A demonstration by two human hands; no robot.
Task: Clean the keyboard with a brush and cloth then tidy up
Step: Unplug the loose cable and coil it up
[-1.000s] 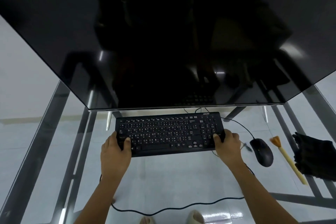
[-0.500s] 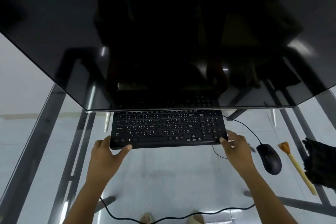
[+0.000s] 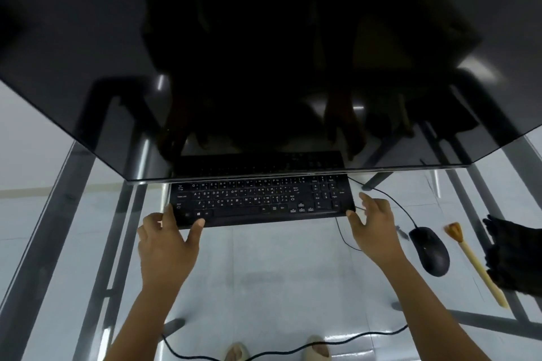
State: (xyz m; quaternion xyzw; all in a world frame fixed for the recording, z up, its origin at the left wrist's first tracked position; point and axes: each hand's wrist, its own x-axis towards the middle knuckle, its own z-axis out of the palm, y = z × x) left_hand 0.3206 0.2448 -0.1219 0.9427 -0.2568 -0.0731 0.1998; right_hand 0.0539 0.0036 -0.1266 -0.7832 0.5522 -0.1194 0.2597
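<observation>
Keyboard [image 3: 261,201]: we see a black full-size board with pale legends, its long axis running left to right across the glass tabletop [image 3: 278,267]; its far rows are tucked under the lower edge of the dark monitor [image 3: 264,53].
Left hand [image 3: 165,239]: ours rests at the board's near left corner, thumb on the front edge, fingers spread and loose, not clamped on it.
Right hand [image 3: 374,228]: it sits at the near right corner, fingers splayed, the thumb tip just touching the edge, gripping nothing.
Key relation: the board lies straight ahead of both hands, one at each end.
Brush [image 3: 476,264]: a tan-handled brush lies well right of the right hand, beyond the black mouse [image 3: 429,250], bristles pointing away from us.
Cloth [image 3: 516,255]: a dark cloth lies just beyond the brush, touching its handle.
Nearer hand: we judge the right hand is the one to reach for both tools.
</observation>
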